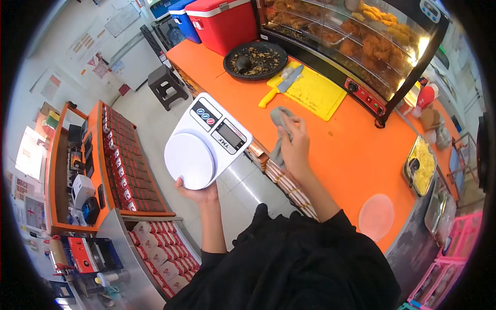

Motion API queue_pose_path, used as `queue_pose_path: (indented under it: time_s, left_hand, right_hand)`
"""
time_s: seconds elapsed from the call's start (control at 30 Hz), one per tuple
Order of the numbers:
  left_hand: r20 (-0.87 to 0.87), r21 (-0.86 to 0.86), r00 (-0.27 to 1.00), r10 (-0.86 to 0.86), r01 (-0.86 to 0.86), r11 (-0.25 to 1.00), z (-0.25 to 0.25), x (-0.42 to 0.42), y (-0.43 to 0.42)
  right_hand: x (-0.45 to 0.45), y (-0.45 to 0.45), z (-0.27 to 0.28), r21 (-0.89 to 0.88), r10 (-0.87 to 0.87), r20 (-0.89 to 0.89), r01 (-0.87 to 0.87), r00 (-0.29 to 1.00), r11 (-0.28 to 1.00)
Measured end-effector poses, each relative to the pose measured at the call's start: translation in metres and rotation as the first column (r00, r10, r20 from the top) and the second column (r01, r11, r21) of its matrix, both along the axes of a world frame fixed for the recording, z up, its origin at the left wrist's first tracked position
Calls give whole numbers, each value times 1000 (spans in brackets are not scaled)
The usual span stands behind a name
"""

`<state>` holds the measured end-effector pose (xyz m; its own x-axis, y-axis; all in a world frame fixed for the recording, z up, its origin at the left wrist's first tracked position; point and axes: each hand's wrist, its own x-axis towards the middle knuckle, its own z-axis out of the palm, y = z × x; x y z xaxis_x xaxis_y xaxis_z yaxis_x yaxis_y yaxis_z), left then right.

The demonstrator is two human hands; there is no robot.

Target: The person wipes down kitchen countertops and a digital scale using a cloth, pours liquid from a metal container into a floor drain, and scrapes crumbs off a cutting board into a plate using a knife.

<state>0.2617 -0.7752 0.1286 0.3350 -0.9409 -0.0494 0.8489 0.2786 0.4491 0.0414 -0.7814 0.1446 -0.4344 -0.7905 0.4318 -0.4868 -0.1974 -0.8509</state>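
My left hand (200, 192) grips a white digital kitchen scale (189, 161) from below, thumb at the edge of its round platform. The scale is held up in front of me, tilted, with its buttons and dark display facing me. In my right hand (295, 147) is a grey cloth (281, 118), bunched between the fingers over the edge of the orange counter (330, 170). Beyond that hand, a yellow-handled knife (281, 86) lies across a yellow cutting board (315, 98).
A black round pan (256, 61) with crumbs sits near a red cooler (222, 23). Fried food fills a glass display warmer (351, 44). On the right are a translucent pink lid (376, 217) and a tray of yellow food (421, 165). A black stool (166, 86) stands on the floor.
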Motion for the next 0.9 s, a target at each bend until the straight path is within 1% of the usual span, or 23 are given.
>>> queue_pose_path:
  time_s: [0.1, 0.2, 0.23, 0.3, 0.33, 0.4, 0.47, 0.53, 0.57, 0.6, 0.67, 0.7, 0.73, 0.8, 0.83, 0.9]
  left_hand:
    - [44, -29, 999, -29, 31, 999, -2, -1, -1]
    - [99, -45, 991, -86, 91, 995, -7, -8, 1]
    - [114, -45, 988, -109, 114, 992, -9, -10, 2]
    - [132, -97, 973, -189, 203, 974, -14, -13, 3]
    - [138, -124, 963, -232, 249, 960, -17, -16, 3]
    - [153, -115, 960, -233, 252, 961, -22, -18, -2]
    - [158, -102, 967, -200, 217, 971, -27, -17, -10]
    - [172, -56, 969, -179, 191, 980, -38, -16, -18]
    - [174, -25, 967, -188, 195, 980, -39, -18, -21]
    - [179, 5, 963, -202, 205, 979, -38, -22, -27]
    - [229, 44, 920, -320, 319, 947, -32, -33, -39]
    - [246, 54, 898, -364, 362, 931, -32, -42, -45]
    - [274, 103, 855, -440, 428, 898, -34, -54, -51]
    - [331, 188, 754, -568, 537, 822, -36, -88, -60]
    - [324, 210, 679, -659, 627, 750, -39, -109, -66]
    - [311, 253, 504, -806, 773, 582, -52, -156, -75]
  right_hand:
    - [-1, 11, 22, -183, 19, -84, -34, 996, 982]
    - [-1, 6, 53, -346, -20, -323, -98, 946, 933]
    - [0, 3, 61, -348, -19, -398, -131, 917, 928]
    - [4, 0, 71, -340, -26, -544, -191, 839, 921]
    - [9, 1, 67, -303, -27, -553, -170, 833, 938]
    - [22, 12, 41, -230, -33, -571, -121, 820, 966]
    - [21, 32, -4, -197, 21, -544, -153, 839, 968]
    - [4, 65, -51, -48, 250, -459, -304, 853, 951]
    - [-7, 89, -67, 241, 414, -390, -343, 822, 908]
    - [-18, 114, -82, 499, 542, -256, -371, 800, 783]
    - [-26, 163, -110, 503, 426, -82, -332, 901, 798]
    - [-31, 182, -116, 499, 367, -4, -316, 930, 807]
    - [-35, 200, -113, 502, 245, 13, -219, 969, 837]
    - [-43, 233, -103, 500, 2, 41, -22, 999, 866]
    - [-48, 248, -98, 472, -154, 48, 114, 987, 874]
    - [-54, 277, -88, 414, -443, 77, 376, 893, 829]
